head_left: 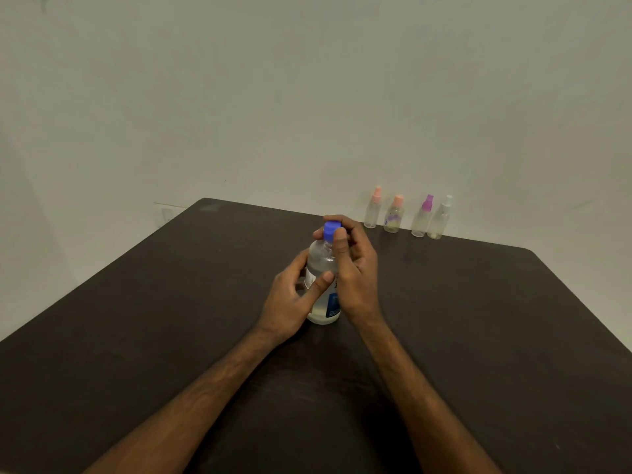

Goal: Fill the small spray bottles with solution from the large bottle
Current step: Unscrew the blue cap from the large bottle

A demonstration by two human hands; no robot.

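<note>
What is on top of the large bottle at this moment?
A blue cap sits on the large bottle, pinched by the right hand while the left hand holds the body. Fingers cover the cap's far side; whether it is loosened cannot be seen.

The dark brown matte bench [478, 336] with rounded far corners carries a clear plastic large bottle [323, 265] with a blue cap [330, 230], upright near its centre. At one o'clock, in a row along the far edge, stand four small clear bottles: a slim pink-topped spray bottle [372, 210], a wider pink-topped spray bottle [394, 215], a purple-topped spray bottle [421, 218] and a white-topped spray bottle [439, 220].
</note>
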